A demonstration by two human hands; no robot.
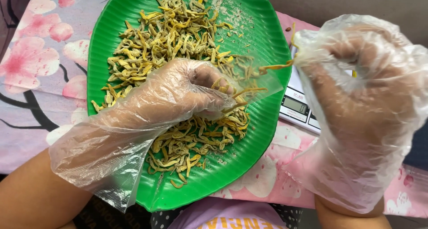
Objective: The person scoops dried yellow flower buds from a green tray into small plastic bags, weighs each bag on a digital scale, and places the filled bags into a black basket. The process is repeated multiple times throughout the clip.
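Note:
A green leaf-shaped tray (263, 126) holds a heap of dried yellow-green strips (165, 46). My left hand (178, 95), in a loose clear plastic glove, rests over the middle of the heap with its fingers closed on a few strips. My right hand (361, 91), also gloved, is raised at the tray's right edge above a small scale. Its fingers are pinched together on one long yellow strip (275, 67) that sticks out to the left toward the other hand.
A white digital kitchen scale (298, 108) sits to the right of the tray, partly hidden by my right hand. Under everything lies a cloth with pink blossoms (35, 64). Fine crumbs dust the tray's upper part.

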